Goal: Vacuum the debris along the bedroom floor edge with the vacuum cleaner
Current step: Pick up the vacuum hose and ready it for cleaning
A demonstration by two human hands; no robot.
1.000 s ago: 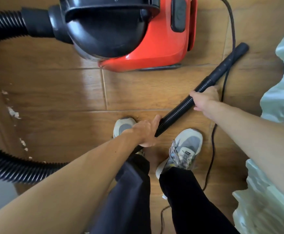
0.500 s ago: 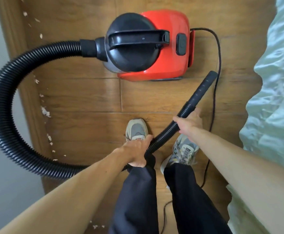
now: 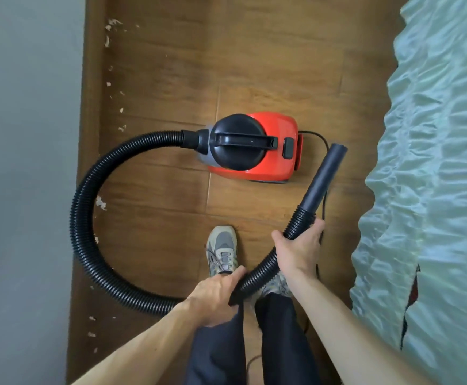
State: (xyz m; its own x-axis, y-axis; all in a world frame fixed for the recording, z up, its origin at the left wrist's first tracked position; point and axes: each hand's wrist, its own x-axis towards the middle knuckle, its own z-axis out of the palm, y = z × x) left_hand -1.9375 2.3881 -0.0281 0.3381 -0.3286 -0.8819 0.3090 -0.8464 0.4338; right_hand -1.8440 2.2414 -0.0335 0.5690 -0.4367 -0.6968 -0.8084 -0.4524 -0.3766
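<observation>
Trouble looks likeliest from the hose (image 3: 79, 218): its wide loop bulges to 9 o'clock over the edge of the floor (image 3: 254, 65), and swinging it could scatter the debris (image 3: 101, 202) strewn from 11 to 7 o'clock. A hard tug might tip the vacuum cleaner (image 3: 265, 145) at centre or snag its cord (image 3: 317, 134). The nozzle (image 3: 324, 179) points to 1 o'clock, away from the scraps. Counted: one bed (image 3: 435, 162) at 3 o'clock, one cleaner, one hose, one nozzle, two hands, left hand (image 3: 215, 298) and right hand (image 3: 299, 248), fingers clamped round the hose; scraps, roughly a dozen
</observation>
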